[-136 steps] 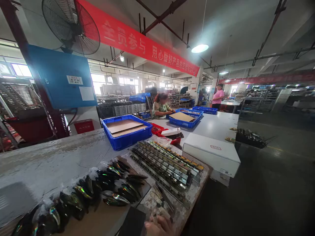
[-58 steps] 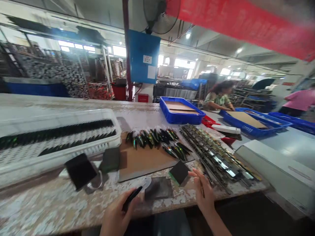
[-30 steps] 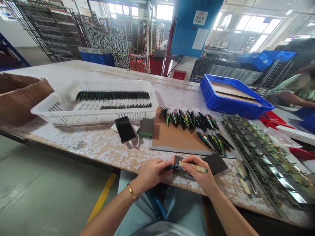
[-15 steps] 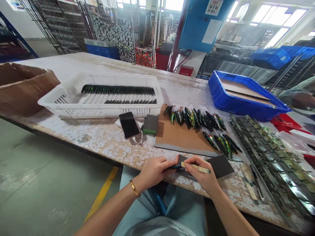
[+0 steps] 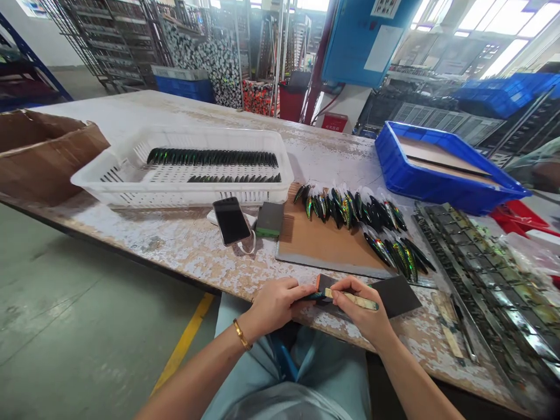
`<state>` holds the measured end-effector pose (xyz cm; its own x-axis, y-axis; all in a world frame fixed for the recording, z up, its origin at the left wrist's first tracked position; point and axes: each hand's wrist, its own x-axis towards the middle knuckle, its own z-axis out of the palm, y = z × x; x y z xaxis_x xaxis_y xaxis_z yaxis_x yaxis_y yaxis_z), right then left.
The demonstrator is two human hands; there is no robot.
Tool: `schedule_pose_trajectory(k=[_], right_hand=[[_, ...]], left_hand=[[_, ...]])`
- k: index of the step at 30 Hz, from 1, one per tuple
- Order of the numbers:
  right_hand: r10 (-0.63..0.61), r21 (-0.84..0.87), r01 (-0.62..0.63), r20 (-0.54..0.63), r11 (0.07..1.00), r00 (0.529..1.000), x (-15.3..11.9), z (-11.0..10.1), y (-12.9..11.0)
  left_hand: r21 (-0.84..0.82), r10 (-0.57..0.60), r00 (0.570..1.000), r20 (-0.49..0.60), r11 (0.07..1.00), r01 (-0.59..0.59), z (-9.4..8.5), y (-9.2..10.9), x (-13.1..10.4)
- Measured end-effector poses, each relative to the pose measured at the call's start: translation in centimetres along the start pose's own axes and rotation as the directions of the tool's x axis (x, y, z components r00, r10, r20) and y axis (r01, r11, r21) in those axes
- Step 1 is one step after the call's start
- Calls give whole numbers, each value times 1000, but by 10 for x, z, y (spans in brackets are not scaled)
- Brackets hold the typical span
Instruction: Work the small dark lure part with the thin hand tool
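Since the earlier view, the left hand (image 5: 273,304) and right hand (image 5: 359,308) have moved from well apart to close together over the edge of the bench (image 5: 175,248). Labelling: white characters on the red box (image 5: 334,122) are too small to read from where I stand. Left fingers pinch one dark slender piece (image 5: 313,296), its tip projecting toward the right hand; right fingers pinch one pale stick (image 5: 366,303), its end at that tip (contact cannot be confirmed). Count: one phone (image 5: 231,221), one white basket (image 5: 184,195) holding two rows of fish-shaped pieces (image 5: 214,157), one blue tray (image 5: 437,191).
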<state>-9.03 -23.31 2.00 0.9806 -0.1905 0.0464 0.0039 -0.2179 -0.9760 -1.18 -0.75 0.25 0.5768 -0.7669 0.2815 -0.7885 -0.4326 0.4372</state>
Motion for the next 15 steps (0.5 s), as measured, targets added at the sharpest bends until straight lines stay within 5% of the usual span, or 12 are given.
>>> schedule_pose_trajectory(k=[15], right_hand=[[72, 47, -70, -26, 996, 997, 1, 3, -3]], left_hand=[[-8, 40, 998, -58, 999, -41, 2, -1, -2]])
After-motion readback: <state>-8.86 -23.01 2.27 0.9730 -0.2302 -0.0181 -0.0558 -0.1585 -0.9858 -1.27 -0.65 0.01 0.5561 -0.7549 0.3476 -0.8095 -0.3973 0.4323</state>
